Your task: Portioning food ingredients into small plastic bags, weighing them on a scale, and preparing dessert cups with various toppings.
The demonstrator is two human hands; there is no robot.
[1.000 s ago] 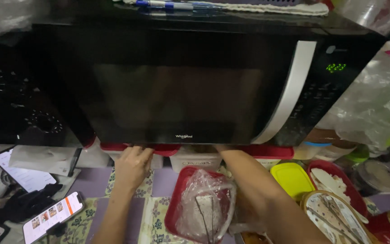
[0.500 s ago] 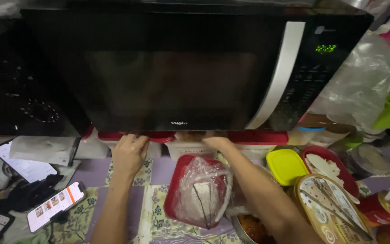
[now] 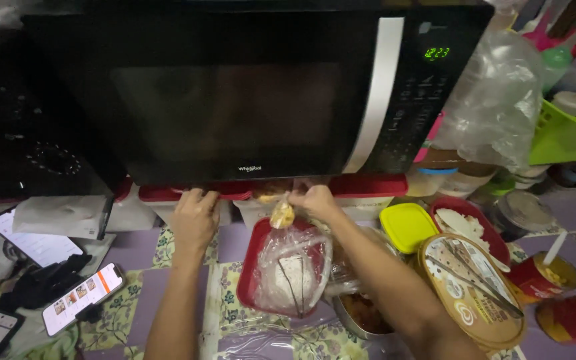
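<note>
One small yellowish bag [image 3: 281, 215] dangles below right hand [image 3: 315, 201].

Lying under the black microwave's front edge: a red-lidded container [image 3: 188, 193], lid on, with fingers resting on its rim. Dangling beside it, pinched at its top: a small yellowish food piece [image 3: 281, 215], hanging just above a clear plastic bag [image 3: 293, 268] sitting crumpled on a red tray [image 3: 248, 270].

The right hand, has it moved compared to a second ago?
Yes. The right hand has come back out from under the microwave, toward the person, and now pinches a small yellowish piece above the red tray.
</note>
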